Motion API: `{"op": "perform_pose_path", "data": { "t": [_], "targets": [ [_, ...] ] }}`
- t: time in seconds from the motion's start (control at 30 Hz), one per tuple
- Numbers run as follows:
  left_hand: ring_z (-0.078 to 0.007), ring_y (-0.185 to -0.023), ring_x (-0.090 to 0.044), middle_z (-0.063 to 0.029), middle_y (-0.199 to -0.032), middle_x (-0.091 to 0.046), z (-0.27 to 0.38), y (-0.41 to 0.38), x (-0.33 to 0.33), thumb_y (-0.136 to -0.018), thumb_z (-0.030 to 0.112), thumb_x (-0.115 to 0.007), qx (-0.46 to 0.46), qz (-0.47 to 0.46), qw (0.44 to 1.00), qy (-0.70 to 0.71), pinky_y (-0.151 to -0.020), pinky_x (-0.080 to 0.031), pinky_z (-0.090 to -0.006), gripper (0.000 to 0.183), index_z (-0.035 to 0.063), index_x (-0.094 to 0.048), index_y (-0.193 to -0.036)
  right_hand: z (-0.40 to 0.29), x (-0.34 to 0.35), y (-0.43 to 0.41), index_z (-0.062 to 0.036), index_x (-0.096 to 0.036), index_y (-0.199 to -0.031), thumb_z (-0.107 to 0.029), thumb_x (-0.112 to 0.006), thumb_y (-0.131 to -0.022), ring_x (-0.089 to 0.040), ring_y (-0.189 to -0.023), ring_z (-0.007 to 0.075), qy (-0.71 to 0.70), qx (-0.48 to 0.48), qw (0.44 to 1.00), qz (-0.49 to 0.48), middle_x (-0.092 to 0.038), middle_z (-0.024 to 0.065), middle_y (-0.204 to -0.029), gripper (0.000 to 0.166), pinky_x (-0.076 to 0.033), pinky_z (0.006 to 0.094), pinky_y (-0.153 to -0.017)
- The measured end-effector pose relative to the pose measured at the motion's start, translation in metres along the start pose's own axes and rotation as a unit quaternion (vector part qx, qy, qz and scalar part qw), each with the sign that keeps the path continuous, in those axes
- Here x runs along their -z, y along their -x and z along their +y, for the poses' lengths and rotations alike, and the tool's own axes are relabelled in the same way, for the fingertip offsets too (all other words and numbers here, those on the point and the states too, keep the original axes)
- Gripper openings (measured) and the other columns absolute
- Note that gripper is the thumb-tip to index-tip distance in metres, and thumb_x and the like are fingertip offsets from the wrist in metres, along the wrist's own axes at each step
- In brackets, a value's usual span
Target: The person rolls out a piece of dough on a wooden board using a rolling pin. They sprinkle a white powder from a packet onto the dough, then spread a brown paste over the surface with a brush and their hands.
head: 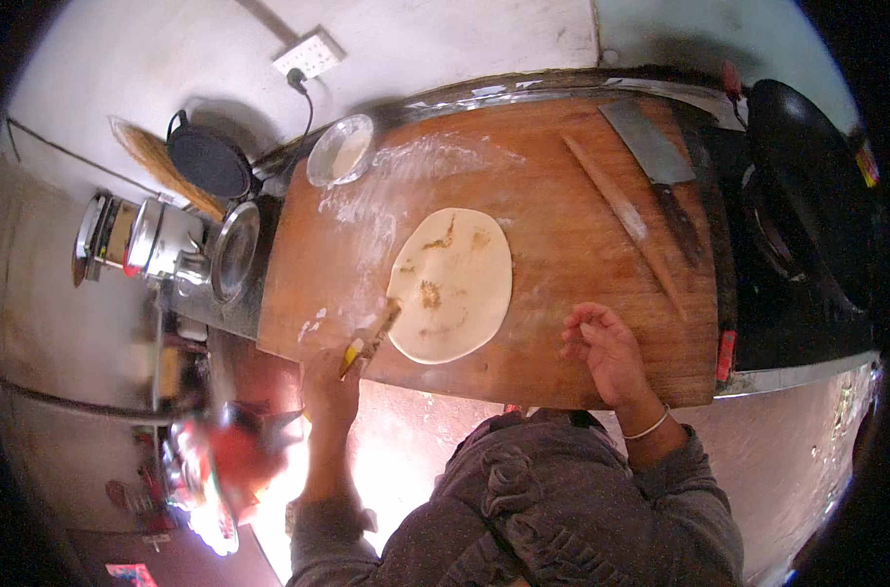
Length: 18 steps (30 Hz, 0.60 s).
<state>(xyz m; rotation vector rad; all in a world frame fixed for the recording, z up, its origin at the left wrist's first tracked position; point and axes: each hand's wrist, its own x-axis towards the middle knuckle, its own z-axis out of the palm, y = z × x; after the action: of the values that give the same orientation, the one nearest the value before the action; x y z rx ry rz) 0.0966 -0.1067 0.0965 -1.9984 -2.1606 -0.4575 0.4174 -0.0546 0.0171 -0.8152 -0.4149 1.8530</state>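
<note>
A round sheet of rolled-out dough (pixel 456 293) lies flat on the wooden board (pixel 555 220), with patches of brown powder on its surface. My left hand (pixel 331 385) grips a slim printed packet (pixel 379 334) in brown and yellow. The packet's far end is at the dough's left edge; whether it touches cannot be told. Over the board's near right part is my right hand (pixel 608 352), fingers loosely curled and apart, holding nothing. It wears a pale bangle (pixel 649 425) at the wrist.
A rolling pin (pixel 624 220) and a cleaver (pixel 650 147) lie at the board's right. White flour (pixel 386 183) is spread near a clear bowl (pixel 340 150). A black wok (pixel 808 191) stands far right; a metal plate (pixel 235 252) and pot (pixel 162 238) are at the left.
</note>
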Motion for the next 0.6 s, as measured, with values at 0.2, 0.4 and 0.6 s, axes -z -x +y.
{"op": "perform_pose_path", "data": {
  "t": [0.2, 0.4, 0.6],
  "targets": [
    [-0.0286, -0.076, -0.051, -0.0114, -0.079, -0.055, 0.014, 0.006, 0.021, -0.065, 0.007, -0.063, 0.032, 0.037, 0.999, 0.001, -0.068, -0.04, -0.0366, 0.025, 0.0038, -0.058, -0.09, 0.003, 0.004, 0.002, -0.005, -0.048, -0.097, -0.005, -0.048, -0.078, -0.052, -0.079, 0.0156, 0.022, -0.014, 1.0, -0.005, -0.052, 0.0054, -0.09, 0.019, -0.046, 0.0298, -0.068],
    [-0.0278, -0.069, -0.049, -0.0105, -0.073, -0.054, 0.014, 0.021, 0.027, -0.064, 0.009, -0.064, 0.029, 0.061, 0.998, 0.005, -0.062, -0.038, -0.0365, 0.019, 0.0039, -0.058, -0.082, 0.004, 0.008, 0.003, -0.0043, -0.048, -0.097, -0.006, -0.049, -0.078, -0.052, -0.078, 0.0157, 0.009, -0.008, 1.0, -0.028, -0.053, 0.0059, -0.089, 0.019, -0.046, 0.0295, -0.067],
    [-0.0276, -0.075, -0.05, -0.0108, -0.078, -0.055, 0.027, 0.033, 0.03, -0.065, 0.009, -0.064, 0.063, 0.045, 0.996, 0.034, -0.066, -0.04, -0.036, 0.022, 0.0045, -0.058, -0.087, 0.0, 0.009, 0.008, -0.0047, -0.048, -0.097, -0.006, -0.049, -0.079, -0.053, -0.076, 0.0159, 0.021, -0.015, 0.999, -0.021, -0.053, 0.0064, -0.09, 0.018, -0.046, 0.0294, -0.067]
  ]
}}
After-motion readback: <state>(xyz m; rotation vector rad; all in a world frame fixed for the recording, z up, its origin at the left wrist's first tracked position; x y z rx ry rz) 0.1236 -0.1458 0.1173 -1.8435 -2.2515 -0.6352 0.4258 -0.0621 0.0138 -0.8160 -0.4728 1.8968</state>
